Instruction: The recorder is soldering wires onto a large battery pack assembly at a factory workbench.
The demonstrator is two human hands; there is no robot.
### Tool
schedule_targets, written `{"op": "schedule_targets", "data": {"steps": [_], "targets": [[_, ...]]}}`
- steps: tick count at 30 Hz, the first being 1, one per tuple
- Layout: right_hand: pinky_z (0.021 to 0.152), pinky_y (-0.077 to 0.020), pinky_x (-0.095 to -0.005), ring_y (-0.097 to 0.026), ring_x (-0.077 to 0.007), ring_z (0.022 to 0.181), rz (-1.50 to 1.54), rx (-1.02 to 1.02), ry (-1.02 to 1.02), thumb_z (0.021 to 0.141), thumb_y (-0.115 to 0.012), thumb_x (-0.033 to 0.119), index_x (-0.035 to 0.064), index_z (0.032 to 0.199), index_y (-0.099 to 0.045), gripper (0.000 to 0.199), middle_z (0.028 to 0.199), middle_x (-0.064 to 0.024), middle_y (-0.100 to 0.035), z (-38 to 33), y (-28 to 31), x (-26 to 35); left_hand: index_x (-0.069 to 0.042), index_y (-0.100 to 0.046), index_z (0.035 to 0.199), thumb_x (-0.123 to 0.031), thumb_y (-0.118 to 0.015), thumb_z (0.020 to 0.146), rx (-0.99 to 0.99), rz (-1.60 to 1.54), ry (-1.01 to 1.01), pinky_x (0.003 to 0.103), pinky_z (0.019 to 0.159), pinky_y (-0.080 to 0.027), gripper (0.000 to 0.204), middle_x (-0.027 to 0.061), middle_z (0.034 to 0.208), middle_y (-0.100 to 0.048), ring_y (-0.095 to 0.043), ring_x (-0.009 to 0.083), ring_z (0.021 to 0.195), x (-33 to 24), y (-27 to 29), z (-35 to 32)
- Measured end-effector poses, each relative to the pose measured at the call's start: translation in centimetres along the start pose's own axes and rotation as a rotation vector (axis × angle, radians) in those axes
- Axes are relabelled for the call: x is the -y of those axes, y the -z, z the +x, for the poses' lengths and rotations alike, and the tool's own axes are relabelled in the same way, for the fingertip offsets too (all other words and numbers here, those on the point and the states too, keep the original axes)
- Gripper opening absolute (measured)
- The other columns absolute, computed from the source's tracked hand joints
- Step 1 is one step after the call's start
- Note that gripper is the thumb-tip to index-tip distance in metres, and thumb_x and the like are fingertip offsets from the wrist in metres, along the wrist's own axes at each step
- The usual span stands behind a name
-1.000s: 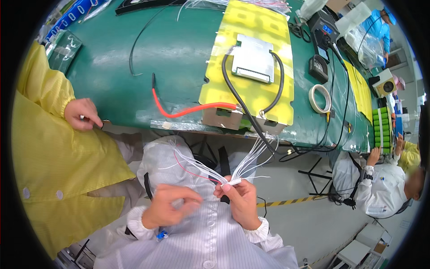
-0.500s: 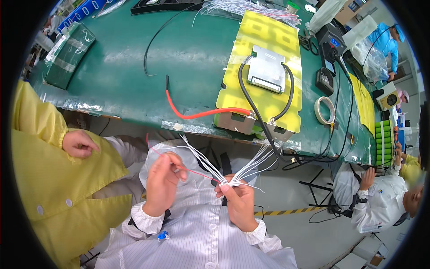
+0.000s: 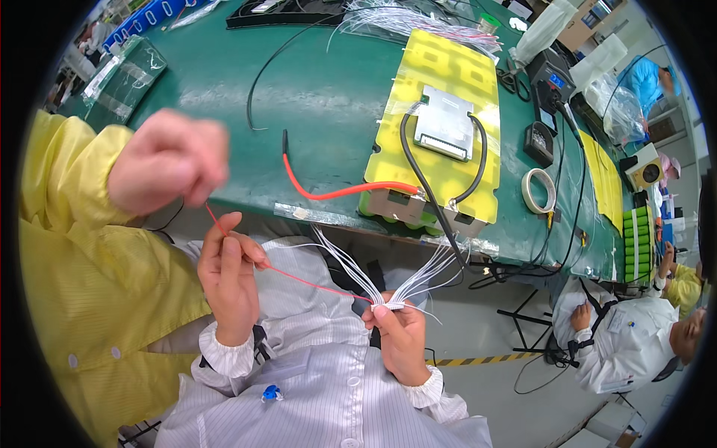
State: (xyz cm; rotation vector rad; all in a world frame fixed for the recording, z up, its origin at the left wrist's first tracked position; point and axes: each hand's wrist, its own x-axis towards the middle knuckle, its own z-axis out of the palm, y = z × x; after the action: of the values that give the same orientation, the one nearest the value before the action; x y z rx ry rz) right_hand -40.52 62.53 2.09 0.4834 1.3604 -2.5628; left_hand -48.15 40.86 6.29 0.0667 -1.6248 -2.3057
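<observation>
Just short of a green workbench [image 3: 209,89], a white connector [image 3: 388,305] sits pinched between the thumb and fingers of your right hand [image 3: 402,336]. Your left hand [image 3: 230,280] closes its thumb and fingertips on a red wire [image 3: 317,284] that runs from the connector toward a yellow-sleeved co-worker's hand [image 3: 168,160], too blurred to tell whether it grips the strand. The connector looks light and stiff, best held by its body; the red wire and the fanned white wires [image 3: 347,270] seem thin and limp, apt to tangle, and a hard tug could strain their roots. That co-worker's hand crowds your left side. Ahead, a thick black cable [image 3: 437,207] droops from a yellow pack [image 3: 418,75] past the bench edge, near the white wires; a tape roll [image 3: 527,193] lies to the pack's right.
</observation>
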Motion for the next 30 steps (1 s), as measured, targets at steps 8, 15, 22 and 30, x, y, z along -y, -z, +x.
{"op": "schedule_targets", "data": {"steps": [8,15,22,30], "targets": [[0.071,-0.0481,-0.0273,-0.06,-0.0159,0.077,0.013,-0.062,0.017,0.086,-0.061,0.005,-0.0034,0.096,-0.06,0.013,0.087,-0.0112,-0.063,-0.3,-0.1,0.0,0.001,-0.051,0.119,-0.012,-0.047,0.097,0.261,-0.168,0.153,0.022,0.063,-0.04,0.026,0.0017,0.072,-0.052,-0.048,0.0095,0.065,0.9,2.4,0.3],[0.075,-0.0483,-0.0237,-0.059,-0.0108,0.085,-0.254,-0.001,0.092,0.086,-0.064,0.003,-0.0065,0.1,-0.061,0.017,0.096,-0.0075,-0.059,0.2,0.5,-0.5,-0.004,-0.06,0.115,-0.002,-0.066,0.068,0.42,1.219,-0.546,0.044,0.097,-0.039,0.048,0.0122,0.117,-0.057,-0.05,0.0335,0.113,-1.6,-2.5,-0.8],[0.068,-0.0464,-0.0211,-0.057,-0.009,0.08,-0.42,0.037,0.181,0.087,-0.063,0.003,-0.0066,0.096,-0.061,0.014,0.097,-0.0054,-0.058,0.4,0.8,-0.7,-0.005,-0.063,0.1,-0.005,-0.066,0.07,0.951,1.086,-0.459,0.049,0.106,-0.033,0.03,0.0103,0.119,-0.057,-0.047,0.0301,0.121,0.4,-5.3,-0.1],[0.069,-0.0471,-0.0217,-0.057,-0.011,0.083,-0.461,0.022,0.216,0.085,-0.063,0.003,-0.0056,0.096,-0.062,0.014,0.096,-0.0069,-0.056,0.8,0.8,-0.7,-0.005,-0.061,0.095,-0.001,-0.063,0.072,1.053,0.963,-0.252,0.036,0.091,-0.041,0.024,0.0094,0.111,-0.057,-0.052,0.0267,0.109,-3.2,-6.0,-1.2]]}}
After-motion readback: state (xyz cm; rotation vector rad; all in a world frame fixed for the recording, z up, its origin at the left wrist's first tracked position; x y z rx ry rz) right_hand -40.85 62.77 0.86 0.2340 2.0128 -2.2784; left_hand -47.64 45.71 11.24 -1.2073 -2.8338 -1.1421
